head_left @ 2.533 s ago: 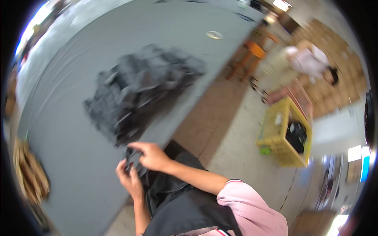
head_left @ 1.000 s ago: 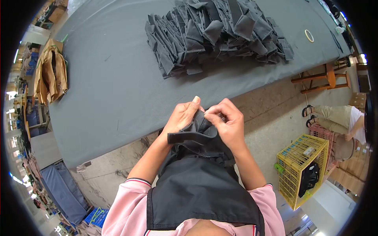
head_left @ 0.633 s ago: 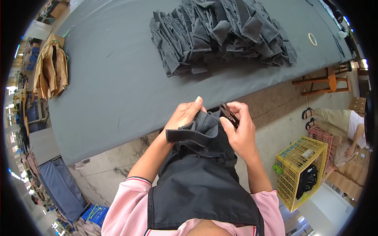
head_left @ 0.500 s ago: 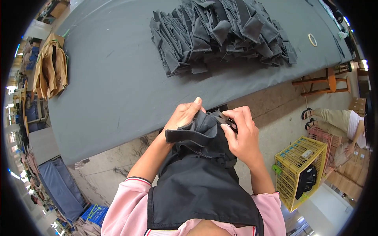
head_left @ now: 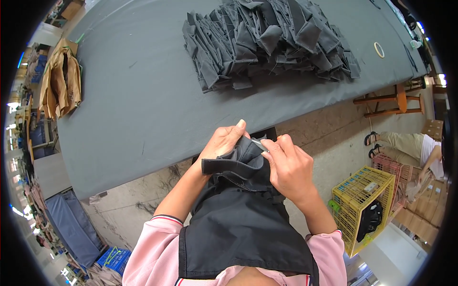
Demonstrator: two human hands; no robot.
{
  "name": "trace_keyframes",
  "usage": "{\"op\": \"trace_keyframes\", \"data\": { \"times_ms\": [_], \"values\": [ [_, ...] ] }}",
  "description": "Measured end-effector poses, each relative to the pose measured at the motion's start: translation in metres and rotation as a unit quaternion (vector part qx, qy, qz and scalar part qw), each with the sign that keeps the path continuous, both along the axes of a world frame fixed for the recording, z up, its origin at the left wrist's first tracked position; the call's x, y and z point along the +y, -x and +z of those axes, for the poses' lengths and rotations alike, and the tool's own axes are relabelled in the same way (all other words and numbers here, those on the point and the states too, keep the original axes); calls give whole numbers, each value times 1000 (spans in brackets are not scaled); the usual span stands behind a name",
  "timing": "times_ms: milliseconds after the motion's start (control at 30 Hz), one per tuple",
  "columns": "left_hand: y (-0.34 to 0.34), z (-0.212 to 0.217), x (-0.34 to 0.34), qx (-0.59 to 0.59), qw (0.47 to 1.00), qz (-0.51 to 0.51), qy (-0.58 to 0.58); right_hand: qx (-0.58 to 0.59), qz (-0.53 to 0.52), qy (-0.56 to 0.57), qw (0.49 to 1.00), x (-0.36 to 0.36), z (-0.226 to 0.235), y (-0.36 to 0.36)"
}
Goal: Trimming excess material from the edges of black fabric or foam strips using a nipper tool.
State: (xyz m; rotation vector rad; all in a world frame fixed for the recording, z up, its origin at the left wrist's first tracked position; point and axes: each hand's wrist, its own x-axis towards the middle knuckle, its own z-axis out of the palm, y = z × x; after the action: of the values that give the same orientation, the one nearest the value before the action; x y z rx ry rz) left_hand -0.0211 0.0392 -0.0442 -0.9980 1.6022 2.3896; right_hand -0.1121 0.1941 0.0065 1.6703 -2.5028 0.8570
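My left hand (head_left: 223, 141) is closed on a dark grey fabric piece (head_left: 234, 167), thumb on top, with a folded band of it hanging over toward my wrist. In my closed right hand (head_left: 292, 167) is a pair of thread snips (head_left: 259, 144), mostly covered by the fingers. Their metal tip meets the upper right edge of the cloth, between the two hands. The cloth is held over my lap, just off the near edge of the table. A large pile of similar dark grey fabric pieces (head_left: 267, 43) lies farther back on the table.
The grey-covered table (head_left: 143, 105) spans the view ahead. A brown paper bag (head_left: 62, 86) hangs at its left edge, and a pale ring (head_left: 379, 49) lies at its right. To my right stand a yellow crate (head_left: 365, 190), a wooden stool (head_left: 400, 100) and a seated person (head_left: 410, 148).
My right hand has turned and its fingers have closed further round the snips, whose metal tip now points left onto the cloth. The left hand has hardly moved.
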Motion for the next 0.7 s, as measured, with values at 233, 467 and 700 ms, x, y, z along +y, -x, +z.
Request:
{"op": "trace_keyframes", "data": {
  "times_ms": [233, 467, 700],
  "values": [
    [-1, -7, -5, -23, 999, -27, 11, -101, 35, 1, 994, 5, 0, 10],
    [-4, 7, -10, -42, 993, -111, 15, 23, 191, -41, 980, -7, 19, 27],
    [-9, 7, -8, -45, 989, -143, -8, 22, 278, -68, 958, -15, 22, 27]
  ]
}}
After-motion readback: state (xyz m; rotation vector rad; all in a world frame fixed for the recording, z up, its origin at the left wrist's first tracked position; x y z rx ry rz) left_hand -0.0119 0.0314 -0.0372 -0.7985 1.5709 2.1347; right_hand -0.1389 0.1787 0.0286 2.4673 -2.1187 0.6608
